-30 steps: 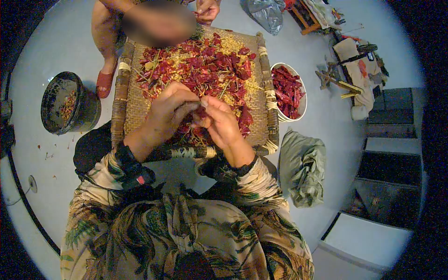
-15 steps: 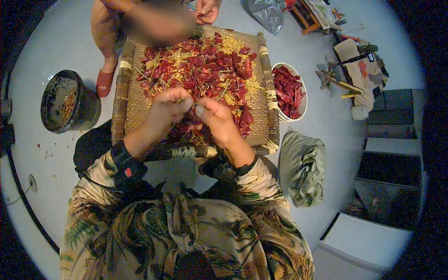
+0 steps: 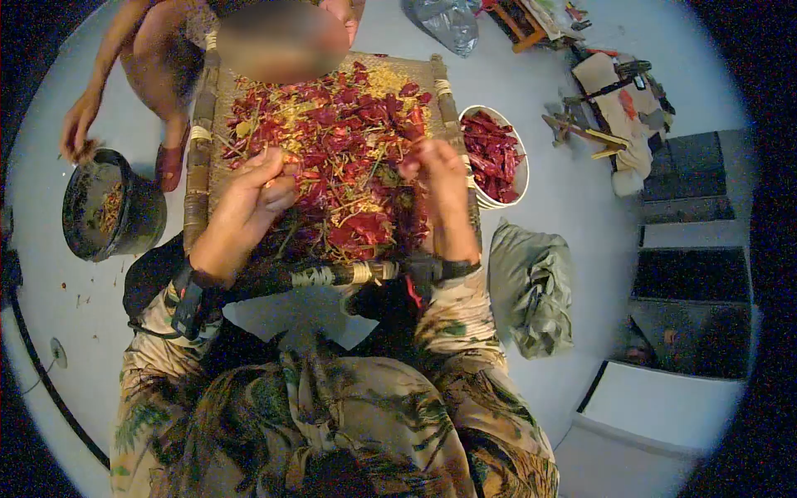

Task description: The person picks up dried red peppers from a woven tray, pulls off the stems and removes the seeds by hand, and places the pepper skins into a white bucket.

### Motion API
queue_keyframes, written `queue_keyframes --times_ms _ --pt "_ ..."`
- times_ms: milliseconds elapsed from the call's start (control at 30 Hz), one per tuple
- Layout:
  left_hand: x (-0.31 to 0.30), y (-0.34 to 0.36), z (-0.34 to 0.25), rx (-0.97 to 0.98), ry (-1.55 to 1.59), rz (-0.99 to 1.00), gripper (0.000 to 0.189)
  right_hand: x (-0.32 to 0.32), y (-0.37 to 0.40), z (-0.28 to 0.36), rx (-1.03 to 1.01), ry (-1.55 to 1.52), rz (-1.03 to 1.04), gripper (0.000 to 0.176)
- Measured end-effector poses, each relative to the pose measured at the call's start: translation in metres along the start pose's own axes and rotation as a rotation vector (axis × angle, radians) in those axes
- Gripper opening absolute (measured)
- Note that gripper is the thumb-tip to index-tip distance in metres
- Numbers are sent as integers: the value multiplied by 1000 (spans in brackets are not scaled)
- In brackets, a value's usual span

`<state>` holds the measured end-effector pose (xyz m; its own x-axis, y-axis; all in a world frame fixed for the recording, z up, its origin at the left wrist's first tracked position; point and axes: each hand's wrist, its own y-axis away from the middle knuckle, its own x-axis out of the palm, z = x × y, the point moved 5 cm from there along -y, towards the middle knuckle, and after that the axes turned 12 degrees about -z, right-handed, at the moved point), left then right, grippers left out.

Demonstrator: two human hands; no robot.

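Over the left part of a woven bamboo tray (image 3: 198,166), my left hand (image 3: 253,191) is closed, thumb against curled fingers; whatever sits in that grip is hidden. My right hand (image 3: 447,187), slightly blurred, hovers above the tray's right side with fingertips pinched around a dark red bit of dried chili. Beneath both hands spread broken dried red chilies (image 3: 361,232), mixed with thin stems and yellow seeds (image 3: 386,80).
Right of the tray stands a white bucket (image 3: 524,178) of dried chilies. A black bucket (image 3: 148,207) with scraps is at left, under another person's hand (image 3: 79,124). A greenish sack (image 3: 535,286) lies on the floor at right.
My hands were together over the tray's middle; now they are apart, left hand leftward, right hand rightward. The other person's hand has come over the black bucket.
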<state>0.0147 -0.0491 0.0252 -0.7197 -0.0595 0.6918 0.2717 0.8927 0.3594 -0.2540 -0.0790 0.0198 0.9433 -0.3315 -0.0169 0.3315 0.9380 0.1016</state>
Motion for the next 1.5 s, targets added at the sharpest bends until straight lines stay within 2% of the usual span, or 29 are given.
queue_keyframes --times_ms 67,133,233,300,367,400,500,533,567,600,633,767,800,900,1000,1100,1133,1200,1333,1433,1467,1500 --pt "-4 -4 6 -24 22 -31 14 -34 -16 12 -72 -159 -201 17" --pt "-21 -17 16 -39 130 -7 9 -89 -54 -12 7 -348 -339 19" --pt "-9 -9 7 100 -136 -105 8 -147 -71 -28 122 -739 -552 24" --pt "-5 -2 4 140 -154 -72 6 -184 -92 -46 80 -730 -499 31" --pt "-6 -4 6 79 -81 -31 9 -199 -100 -57 78 -674 -473 33" --pt "-8 -8 11 9 -32 -29 10 -182 -95 -46 41 -681 -476 30" --pt "-5 -10 14 -96 54 -21 12 -154 -111 -56 113 -262 -504 31" --pt "-3 -10 14 -114 71 -18 12 -129 -107 -44 -25 -152 -353 33" --pt "-3 -11 15 -126 75 0 12 -105 -104 -37 -134 113 -305 33" --pt "-4 -12 15 -139 78 20 13 -102 -134 -63 -374 510 -268 31" --pt "-5 -13 15 -151 83 39 13 -74 -127 -53 -529 802 -211 31" --pt "-9 -15 18 -70 -36 -80 9 -14 -112 -59 -883 1135 -114 35" --pt "-11 -15 20 -80 -35 -74 8 -8 -110 -62 -858 1181 -155 34" --pt "-8 -14 19 -77 -89 -95 4 -11 -131 -97 -646 1334 -9 31" --pt "-3 -10 17 -77 -127 -86 5 -1 -99 -82 -648 1193 44 27" --pt "-6 -11 22 -64 -198 -62 7 20 -59 -49 -716 997 128 25" --pt "-6 -11 23 -55 -232 -55 8 26 -54 -48 -799 867 118 27" --pt "-5 -9 22 7 -377 -92 10 35 -36 -36 -704 804 161 33" --pt "4 -4 13 153 -553 -115 11 64 23 12 -601 640 274 34" --pt "13 0 5 441 -651 -103 12 75 55 25 -591 581 326 31" --pt "16 -1 3 556 -631 -20 16 76 61 22 -593 571 325 30" --pt "15 -1 5 510 -613 -13 17 78 67 21 -594 562 323 30"
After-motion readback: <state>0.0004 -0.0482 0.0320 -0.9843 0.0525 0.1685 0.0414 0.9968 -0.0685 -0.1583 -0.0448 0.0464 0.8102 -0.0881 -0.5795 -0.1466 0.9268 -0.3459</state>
